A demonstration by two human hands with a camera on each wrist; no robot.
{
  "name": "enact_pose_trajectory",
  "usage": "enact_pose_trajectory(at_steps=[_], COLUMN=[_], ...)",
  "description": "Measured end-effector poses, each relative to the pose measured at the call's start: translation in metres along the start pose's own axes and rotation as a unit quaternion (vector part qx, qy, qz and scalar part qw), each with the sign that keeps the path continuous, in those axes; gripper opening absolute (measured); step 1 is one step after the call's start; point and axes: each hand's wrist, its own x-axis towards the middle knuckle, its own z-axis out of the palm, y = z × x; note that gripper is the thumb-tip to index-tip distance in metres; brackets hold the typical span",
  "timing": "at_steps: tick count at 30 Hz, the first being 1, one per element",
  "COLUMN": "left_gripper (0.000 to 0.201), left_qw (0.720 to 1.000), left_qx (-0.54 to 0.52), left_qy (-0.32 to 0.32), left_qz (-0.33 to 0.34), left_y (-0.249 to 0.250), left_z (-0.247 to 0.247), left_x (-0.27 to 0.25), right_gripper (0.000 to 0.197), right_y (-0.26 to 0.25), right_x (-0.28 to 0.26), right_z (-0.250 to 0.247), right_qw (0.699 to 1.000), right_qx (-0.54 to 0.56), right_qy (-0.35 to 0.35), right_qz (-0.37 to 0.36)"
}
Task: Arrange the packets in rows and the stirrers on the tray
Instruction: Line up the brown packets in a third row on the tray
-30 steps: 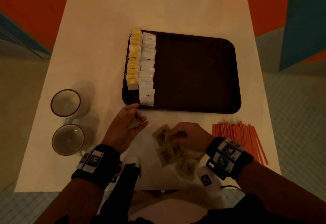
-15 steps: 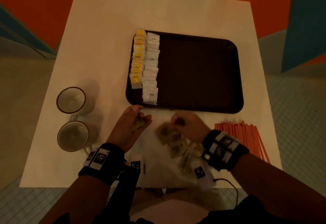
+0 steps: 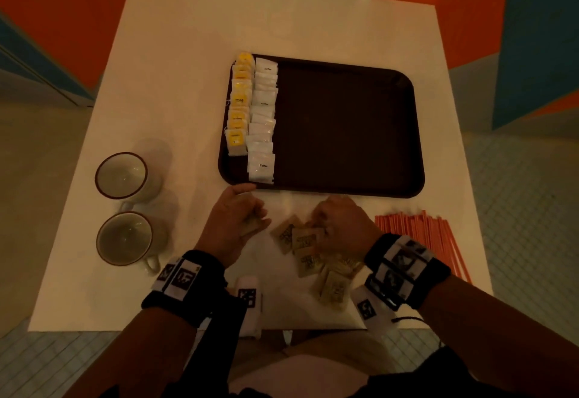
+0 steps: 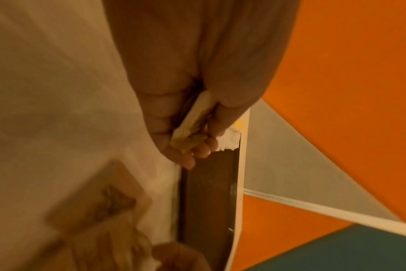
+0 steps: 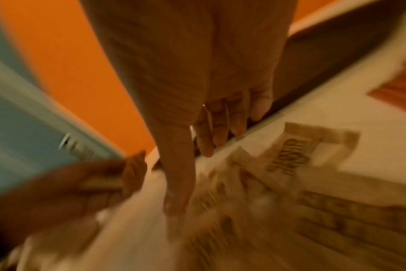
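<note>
A dark brown tray (image 3: 344,134) carries a row of yellow packets (image 3: 239,106) along its left side and a row of white packets (image 3: 263,121) beside it. My left hand (image 3: 247,219) sits just in front of the tray's near left corner, gripping a small stack of brown packets (image 4: 190,126) between thumb and curled fingers. To its right, my right hand (image 3: 322,219) hovers over a loose pile of brown packets (image 3: 305,241) on the table. Its fingers point down and its thumb (image 5: 174,205) touches the pile. Orange stirrers (image 3: 423,231) lie in a bundle at the right.
Two cream mugs (image 3: 122,175) (image 3: 125,237) stand at the table's left, clear of the tray. The tray's middle and right are bare. The table's near edge lies close behind my wrists. The right wrist view is motion-blurred.
My right hand has shifted a little over the brown pile towards the tray, and the packets there have been shuffled. The left hand still grips its stack in about the same place.
</note>
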Motion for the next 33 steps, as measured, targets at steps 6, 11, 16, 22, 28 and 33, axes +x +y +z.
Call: enact_pose_trajectory(at_steps=[6, 11, 16, 22, 28, 33], left_gripper=[0.034, 0.030, 0.014, 0.020, 0.030, 0.046], left_qw=[0.822, 0.720, 0.722, 0.859, 0.976, 0.979], left_qx=[0.561, 0.676, 0.676, 0.469, 0.094, -0.055], left_qy=[-0.051, -0.055, -0.076, -0.182, -0.192, -0.196], left_qz=[0.083, 0.145, 0.127, 0.093, 0.037, 0.001], left_y=[-0.028, -0.041, -0.034, 0.005, 0.025, 0.025], left_z=[-0.012, 0.006, 0.006, 0.002, 0.025, 0.042], left_x=[0.017, 0.023, 0.025, 0.004, -0.019, -0.025], right_gripper=[0.054, 0.028, 0.017, 0.019, 0.015, 0.016], right_y=[-0.008, -0.014, -0.005, -0.006, -0.035, -0.055], right_x=[-0.007, -0.007, -0.007, -0.015, -0.014, -0.005], right_z=[0.035, 0.032, 0.009, -0.032, -0.048, -0.051], right_qw=[0.991, 0.996, 0.995, 0.925, 0.829, 0.868], right_qx=[-0.124, -0.068, 0.095, 0.377, 0.559, 0.494], right_qy=[-0.004, 0.004, 0.013, -0.040, -0.013, 0.031], right_qz=[-0.050, -0.064, -0.028, -0.008, -0.014, -0.027])
